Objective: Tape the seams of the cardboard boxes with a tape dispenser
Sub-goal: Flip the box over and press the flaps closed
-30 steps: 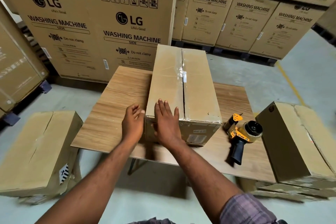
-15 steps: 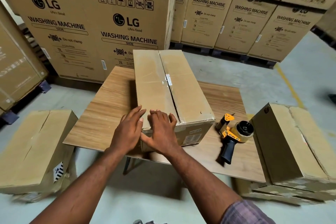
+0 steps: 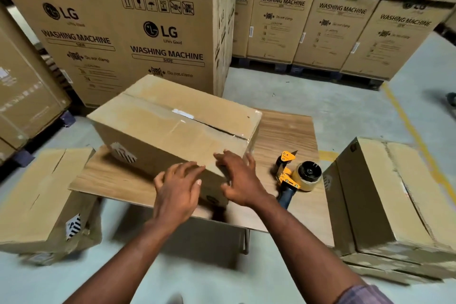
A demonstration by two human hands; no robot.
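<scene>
A long cardboard box [image 3: 158, 128] lies slantwise on the wooden table [image 3: 286, 131], its taped top seam running from upper left to lower right. My left hand [image 3: 179, 191] touches the box's near side with spread fingers. My right hand [image 3: 238, 179] presses on the box's near right corner, fingers spread over the top edge and the thumb on the end face. A yellow tape dispenser [image 3: 294, 176] with a brown tape roll lies on the table just right of my right hand, apart from it.
A closed cardboard box [image 3: 37, 200] stands on the floor at the left and another [image 3: 394, 197] at the right beside the table. Tall washing machine cartons [image 3: 128, 37] on pallets wall off the back. A yellow floor line [image 3: 414, 136] runs at the right.
The box has turned counter-clockwise on the table, from lengthwise away from me to slantwise. Both hands moved right with its near end.
</scene>
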